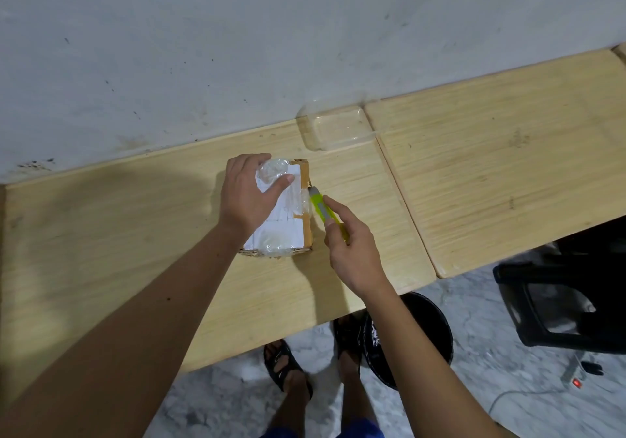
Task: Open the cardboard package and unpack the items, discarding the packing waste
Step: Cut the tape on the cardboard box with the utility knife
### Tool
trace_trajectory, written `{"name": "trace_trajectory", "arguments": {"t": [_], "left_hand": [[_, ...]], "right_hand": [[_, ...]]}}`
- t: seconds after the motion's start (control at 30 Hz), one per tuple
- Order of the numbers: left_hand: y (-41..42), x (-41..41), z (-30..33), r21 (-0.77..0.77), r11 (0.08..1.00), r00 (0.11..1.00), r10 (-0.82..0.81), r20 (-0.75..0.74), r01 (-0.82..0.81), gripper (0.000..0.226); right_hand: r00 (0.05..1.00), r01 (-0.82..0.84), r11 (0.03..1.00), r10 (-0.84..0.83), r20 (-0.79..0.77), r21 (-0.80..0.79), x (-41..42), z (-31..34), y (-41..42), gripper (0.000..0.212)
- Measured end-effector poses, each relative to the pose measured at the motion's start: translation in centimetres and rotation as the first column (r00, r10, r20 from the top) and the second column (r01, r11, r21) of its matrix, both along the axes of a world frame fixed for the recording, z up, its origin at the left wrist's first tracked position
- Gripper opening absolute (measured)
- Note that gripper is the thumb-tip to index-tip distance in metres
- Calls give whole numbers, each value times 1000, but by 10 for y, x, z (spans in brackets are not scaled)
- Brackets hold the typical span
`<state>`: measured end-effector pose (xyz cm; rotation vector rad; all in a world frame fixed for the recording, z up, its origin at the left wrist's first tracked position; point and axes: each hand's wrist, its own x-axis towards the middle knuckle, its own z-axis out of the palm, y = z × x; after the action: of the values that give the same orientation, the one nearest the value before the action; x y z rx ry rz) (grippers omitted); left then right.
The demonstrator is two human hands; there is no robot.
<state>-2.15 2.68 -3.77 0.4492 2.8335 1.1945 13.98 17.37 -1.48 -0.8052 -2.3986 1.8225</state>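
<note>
A small cardboard package (pixel 306 224) lies on the wooden table (pixel 135 234), its top covered by a white label and clear tape. My left hand (pixel 245 197) presses flat on the package's top, fingers spread over the far left part. My right hand (pixel 352 251) grips a yellow-green utility knife (pixel 320 209), index finger laid along its back. The knife's tip touches the package's right edge near the taped seam.
A clear plastic container (pixel 338 127) sits on the table behind the package, near the wall. A second table top (pixel 508 173) adjoins on the right. Below the table edge stand a black bin (pixel 430 329) and a black stool (pixel 559 302). My sandalled feet are on the floor.
</note>
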Motion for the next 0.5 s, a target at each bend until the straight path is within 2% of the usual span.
{"name": "trace_trajectory", "arguments": {"t": [0.27,0.4,0.5], "left_hand": [[1,1,0,30,999,1000,23,2,-23,52],[1,0,-2,37,999,1000,19,0,-19,52],[2,-1,-2,40,999,1000,15,2,-15,52]], "right_hand": [[997,-74,986,75,0,146,16,14,-1,43],[970,-241,947,232,67,210,31,11,-6,46],[979,-202,955,191,70,218,42,11,-15,45]]}}
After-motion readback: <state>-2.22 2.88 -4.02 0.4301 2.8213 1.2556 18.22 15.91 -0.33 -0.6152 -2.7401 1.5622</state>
